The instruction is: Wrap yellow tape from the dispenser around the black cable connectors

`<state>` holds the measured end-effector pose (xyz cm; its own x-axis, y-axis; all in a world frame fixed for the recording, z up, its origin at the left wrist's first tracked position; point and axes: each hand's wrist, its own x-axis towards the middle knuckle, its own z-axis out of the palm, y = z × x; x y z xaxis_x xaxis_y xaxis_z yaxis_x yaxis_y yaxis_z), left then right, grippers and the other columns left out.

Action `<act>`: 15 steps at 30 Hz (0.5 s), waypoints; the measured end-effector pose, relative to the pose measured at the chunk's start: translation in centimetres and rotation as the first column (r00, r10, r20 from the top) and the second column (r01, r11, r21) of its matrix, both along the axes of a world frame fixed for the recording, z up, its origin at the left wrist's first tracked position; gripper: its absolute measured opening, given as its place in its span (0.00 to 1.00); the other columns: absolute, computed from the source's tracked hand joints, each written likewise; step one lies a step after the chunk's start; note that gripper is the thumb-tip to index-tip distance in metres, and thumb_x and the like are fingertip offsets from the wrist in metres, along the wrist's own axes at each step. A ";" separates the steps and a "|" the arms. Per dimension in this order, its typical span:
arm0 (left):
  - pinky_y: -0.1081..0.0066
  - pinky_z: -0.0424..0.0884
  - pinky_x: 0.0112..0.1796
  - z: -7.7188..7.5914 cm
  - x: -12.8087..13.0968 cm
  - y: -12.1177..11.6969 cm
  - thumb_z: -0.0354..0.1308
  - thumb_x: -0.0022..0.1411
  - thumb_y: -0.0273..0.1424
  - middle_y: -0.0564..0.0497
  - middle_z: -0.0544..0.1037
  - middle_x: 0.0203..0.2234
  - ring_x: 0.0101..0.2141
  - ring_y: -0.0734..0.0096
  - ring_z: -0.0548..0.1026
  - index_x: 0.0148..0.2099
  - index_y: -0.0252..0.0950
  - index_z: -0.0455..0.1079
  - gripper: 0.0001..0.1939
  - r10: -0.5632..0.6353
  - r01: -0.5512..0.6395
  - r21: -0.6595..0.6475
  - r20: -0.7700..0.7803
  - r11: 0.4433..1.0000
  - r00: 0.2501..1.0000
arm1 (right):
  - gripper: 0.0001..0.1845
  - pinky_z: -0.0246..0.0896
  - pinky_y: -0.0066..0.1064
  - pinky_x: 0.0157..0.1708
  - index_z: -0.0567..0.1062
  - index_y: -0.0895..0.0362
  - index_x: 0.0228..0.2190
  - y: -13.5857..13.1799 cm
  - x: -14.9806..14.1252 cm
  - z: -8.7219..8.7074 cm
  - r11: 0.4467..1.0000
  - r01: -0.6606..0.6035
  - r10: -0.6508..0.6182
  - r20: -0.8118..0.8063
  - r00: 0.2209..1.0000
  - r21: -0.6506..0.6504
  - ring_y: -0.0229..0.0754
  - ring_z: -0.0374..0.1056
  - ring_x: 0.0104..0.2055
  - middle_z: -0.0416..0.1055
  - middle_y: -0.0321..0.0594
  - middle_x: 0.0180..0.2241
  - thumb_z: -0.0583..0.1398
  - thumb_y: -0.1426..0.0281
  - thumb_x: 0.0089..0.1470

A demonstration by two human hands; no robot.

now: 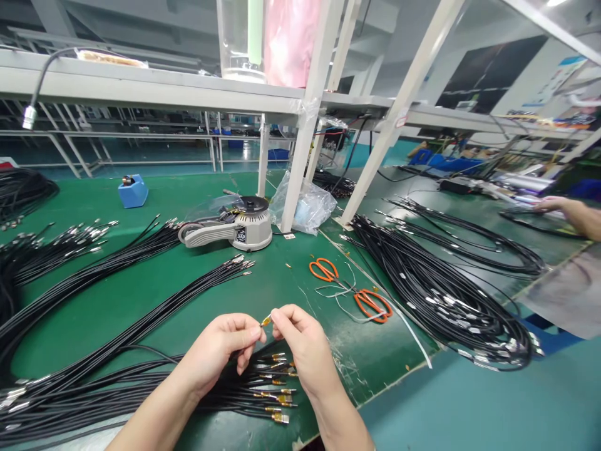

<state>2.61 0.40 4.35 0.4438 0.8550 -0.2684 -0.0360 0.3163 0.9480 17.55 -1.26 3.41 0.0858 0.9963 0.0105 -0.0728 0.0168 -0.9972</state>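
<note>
Between my hands is the end of a black cable (267, 321), its small connector wrapped in amber tape. My left hand (230, 338) pinches it from the left with thumb and index finger. From the other side, the thumb and fingertips of my right hand (300, 335) close on the tip, partly hiding it. Under both wrists lies a bundle of black cables (253, 398), several with amber tape and metal plugs on their ends. Another bundle of cables (188, 291) with silvery tips stretches across the green bench behind my left hand.
Two pairs of orange-handled scissors (373, 305) lie right of my hands. A round tape dispenser (252, 225) stands ahead, near a shelf post (300, 156) and plastic bag (312, 207). Coiled cables (422, 282) cover the right bench. Another person's hand (558, 205) is at far right.
</note>
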 end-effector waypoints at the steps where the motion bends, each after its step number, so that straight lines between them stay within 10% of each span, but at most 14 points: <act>1: 0.76 0.56 0.18 0.1 0.1 -0.1 0.59 0.50 0.40 0.59 0.62 0.12 0.15 0.79 0.57 0.26 0.34 0.67 0.13 0.010 -0.008 0.034 -0.051 0.999 0.999 | 0.13 0.56 0.26 0.29 0.71 0.58 0.21 -0.1 0.1 0.0 1.000 -0.010 0.010 -0.007 1.000 -0.008 0.35 0.59 0.25 0.65 0.30 0.20 0.61 0.62 0.50; 10: 0.72 0.64 0.35 -0.8 2.1 -2.3 0.53 0.57 0.27 0.53 0.75 0.27 0.32 0.70 0.71 0.31 0.38 0.71 0.06 0.105 0.298 0.519 -0.612 0.801 0.784 | 0.12 0.60 0.25 0.27 0.73 0.57 0.20 -1.9 3.2 -1.1 0.971 -0.139 0.184 0.234 0.955 -0.195 0.37 0.63 0.24 0.68 0.33 0.20 0.61 0.62 0.47; 15: 0.71 0.66 0.39 -1.4 -0.3 2.0 0.49 0.62 0.28 0.52 0.75 0.30 0.35 0.69 0.72 0.35 0.40 0.72 0.10 0.369 0.361 0.648 -0.714 0.671 0.595 | 0.09 0.64 0.26 0.28 0.76 0.55 0.23 -2.1 6.2 -4.8 0.978 -0.027 0.116 0.431 0.895 -0.208 0.40 0.68 0.24 0.74 0.36 0.21 0.61 0.62 0.43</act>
